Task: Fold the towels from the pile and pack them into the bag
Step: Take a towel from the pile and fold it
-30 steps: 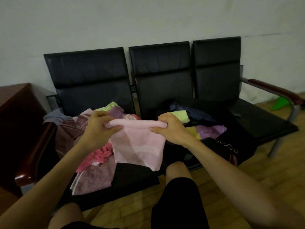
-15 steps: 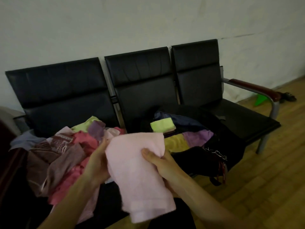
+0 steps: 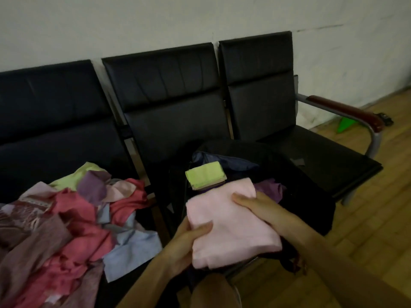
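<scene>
We grip the folded pink towel [image 3: 226, 221] above the black bag [image 3: 311, 196], left hand [image 3: 185, 246] on its left edge, right hand [image 3: 263, 208] on its right.

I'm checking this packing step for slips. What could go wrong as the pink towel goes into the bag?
The folded pink terry towel, gripped only at its edges by the left hand and right hand, may unfold on release. It could also push the small folded yellow-green towel askew in the open black fabric bag.
</scene>
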